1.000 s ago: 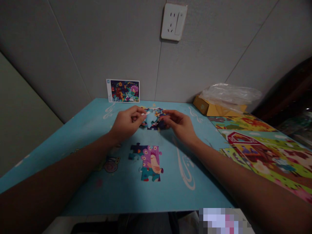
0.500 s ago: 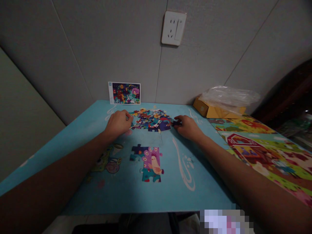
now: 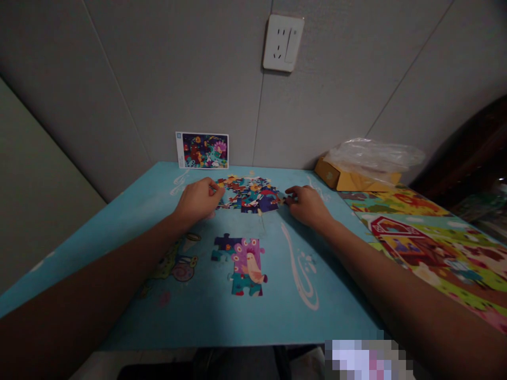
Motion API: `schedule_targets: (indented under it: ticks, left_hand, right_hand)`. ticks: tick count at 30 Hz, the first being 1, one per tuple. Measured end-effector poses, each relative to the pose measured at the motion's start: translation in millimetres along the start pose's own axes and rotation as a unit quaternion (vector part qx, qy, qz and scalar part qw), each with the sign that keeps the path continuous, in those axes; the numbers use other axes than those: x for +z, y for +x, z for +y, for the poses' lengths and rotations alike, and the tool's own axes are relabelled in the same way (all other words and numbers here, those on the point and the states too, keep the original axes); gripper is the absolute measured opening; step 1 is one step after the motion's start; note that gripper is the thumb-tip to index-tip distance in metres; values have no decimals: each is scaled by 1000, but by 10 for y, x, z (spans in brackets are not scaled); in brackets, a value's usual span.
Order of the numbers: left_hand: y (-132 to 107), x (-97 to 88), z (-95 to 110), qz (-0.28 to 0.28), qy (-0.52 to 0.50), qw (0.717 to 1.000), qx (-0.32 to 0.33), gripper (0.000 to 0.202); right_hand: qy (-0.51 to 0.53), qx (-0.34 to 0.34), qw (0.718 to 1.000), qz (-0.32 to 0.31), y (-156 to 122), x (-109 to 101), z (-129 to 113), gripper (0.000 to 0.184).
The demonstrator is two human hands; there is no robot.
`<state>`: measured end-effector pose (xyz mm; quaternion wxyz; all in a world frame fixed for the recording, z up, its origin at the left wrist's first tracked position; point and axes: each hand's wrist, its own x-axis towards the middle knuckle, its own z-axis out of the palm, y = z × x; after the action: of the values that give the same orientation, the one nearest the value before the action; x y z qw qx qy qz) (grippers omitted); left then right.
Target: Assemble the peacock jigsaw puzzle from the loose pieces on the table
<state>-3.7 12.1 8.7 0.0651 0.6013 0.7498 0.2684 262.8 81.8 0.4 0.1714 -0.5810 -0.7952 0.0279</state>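
At the far left, the light blue table runs back to the grey wall, its surface printed with faded cartoon figures beside the left forearm. The left hand is at the left edge of a loose heap of puzzle pieces, fingers curled and drawn close together; whether they pinch a piece I cannot tell. Behind that hand, a picture card with a dark, colourful scene stands against the wall.

Nearer the person, a small joined section lies flat on the table — dark blue and teal on its left, a purple and pink bird-like figure on its right. The heap itself lies behind this section, between the two hands, its pieces overlapping. High on the wall is a white socket plate.

The right hand is just beside the heap's right edge, thumb and forefinger narrowly parted — a small dark bit shows at their tips, but its grip is unclear. Farther right, clear plastic lies over a yellow box, with a bright farm picture in front.
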Motion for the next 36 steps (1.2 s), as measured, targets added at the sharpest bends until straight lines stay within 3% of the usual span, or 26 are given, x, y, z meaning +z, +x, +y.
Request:
schedule_targets:
  ticks: [3,6,9,13,17,23,27,30,33,36]
  left_hand:
    - [-12,37,18,18,7,998,63,31]
    - [-22,86,17,5,8,991,135,37]
    - [-31,109,7,-21,-4,984,175,42]
    - [-28,112,-10,-28,-12,981,192,39]
    - [-18,113,-16,-16,-18,980,196,36]
    - [16,92,-47,58,-23,985,161,40]
    - [35,112,-69,31,-12,989,147,42]
    - [23,134,-62,-8,-14,988,154,47]
    - [11,141,-57,-18,-11,988,151,50]
    - [14,144,-68,-14,-6,986,166,47]
  right_hand:
    - [45,-67,997,18,-36,-19,-90,45]
    - [68,-173,983,-8,-79,16,-172,61]
    - [65,-228,971,-36,-91,75,-208,53]
    - [84,-217,972,-36,-57,92,-196,42]
    - [64,-163,984,-21,-30,44,-173,36]
    - [9,-54,998,13,-31,5,-163,36]
    - [37,-158,986,26,-69,18,-215,45]
    - [38,-254,966,-36,-112,54,-268,51]
    - [37,-297,950,-86,-122,93,-289,46]
    - [55,-314,944,-83,-95,105,-277,38]
